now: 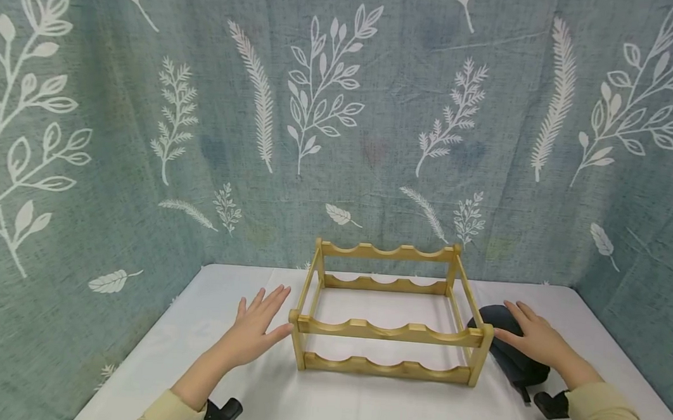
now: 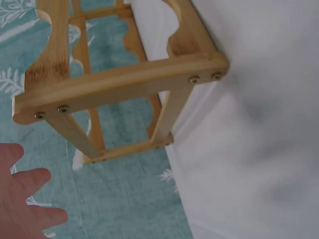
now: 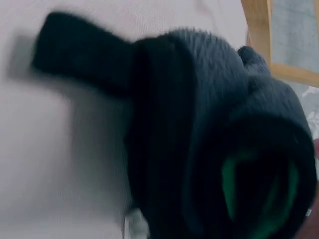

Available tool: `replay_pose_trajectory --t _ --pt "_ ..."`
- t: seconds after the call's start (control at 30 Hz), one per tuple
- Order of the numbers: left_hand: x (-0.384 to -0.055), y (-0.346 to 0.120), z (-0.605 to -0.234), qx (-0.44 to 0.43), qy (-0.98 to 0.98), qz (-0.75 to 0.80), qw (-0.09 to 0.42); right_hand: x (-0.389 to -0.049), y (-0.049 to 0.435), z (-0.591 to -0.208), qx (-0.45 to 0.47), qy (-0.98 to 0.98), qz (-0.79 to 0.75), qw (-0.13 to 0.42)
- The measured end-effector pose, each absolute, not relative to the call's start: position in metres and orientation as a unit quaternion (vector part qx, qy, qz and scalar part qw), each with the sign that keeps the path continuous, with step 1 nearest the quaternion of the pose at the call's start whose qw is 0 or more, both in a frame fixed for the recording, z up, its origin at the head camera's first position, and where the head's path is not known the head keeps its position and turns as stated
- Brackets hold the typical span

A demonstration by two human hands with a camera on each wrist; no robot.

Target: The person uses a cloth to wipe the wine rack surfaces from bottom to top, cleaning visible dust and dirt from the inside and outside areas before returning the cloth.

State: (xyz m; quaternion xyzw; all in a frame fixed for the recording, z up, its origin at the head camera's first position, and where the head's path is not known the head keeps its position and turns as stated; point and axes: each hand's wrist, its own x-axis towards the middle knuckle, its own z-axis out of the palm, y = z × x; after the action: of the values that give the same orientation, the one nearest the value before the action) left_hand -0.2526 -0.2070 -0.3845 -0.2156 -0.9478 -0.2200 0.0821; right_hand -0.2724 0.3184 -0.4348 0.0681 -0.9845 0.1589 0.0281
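Note:
A light wooden wine rack (image 1: 390, 331) with scalloped rails stands in the middle of the white table. To its left, my left hand (image 1: 256, 329) is held with the fingers spread, the thumb tip close to the rack's front left corner. In the left wrist view, its fingers (image 2: 37, 181) lie apart from the rack's end frame (image 2: 124, 82). My right hand (image 1: 541, 340) reaches over a dark grey fabric thing (image 1: 513, 365), thumb near the rack's front right corner. Seen from the right wrist, this fuzzy thing (image 3: 219, 84) has a black strap and a round opening lined in green.
A white cloth (image 1: 338, 400) covers the table. Teal curtains (image 1: 363, 141) with white leaf prints hang behind it and on both sides. Black wrist cameras show below each hand, by the beige sleeves (image 1: 611, 418).

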Motion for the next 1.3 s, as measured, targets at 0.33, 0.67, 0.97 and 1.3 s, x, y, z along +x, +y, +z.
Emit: replay_pose_trajectory --t 0.33,0.67,0.97,1.3 --pt "-0.256 -0.19 -0.38 -0.229 -0.939 -0.243 0.083 -0.291 0.315 -0.449 0.034 -0.98 0.198 -0.005" --pt "-0.258 -0.186 -0.382 -0.223 -0.939 -0.248 0.078 -0.293 0.318 -0.46 -0.026 -0.973 0.223 -0.046" --pt "-0.263 -0.185 -0.387 -0.227 -0.934 -0.267 0.063 -0.293 0.317 -0.464 -0.025 -0.975 0.215 -0.046" --pt "-0.27 -0.189 -0.396 -0.238 -0.911 -0.33 0.066 -0.291 0.316 -0.467 -0.038 -0.969 0.242 -0.035"
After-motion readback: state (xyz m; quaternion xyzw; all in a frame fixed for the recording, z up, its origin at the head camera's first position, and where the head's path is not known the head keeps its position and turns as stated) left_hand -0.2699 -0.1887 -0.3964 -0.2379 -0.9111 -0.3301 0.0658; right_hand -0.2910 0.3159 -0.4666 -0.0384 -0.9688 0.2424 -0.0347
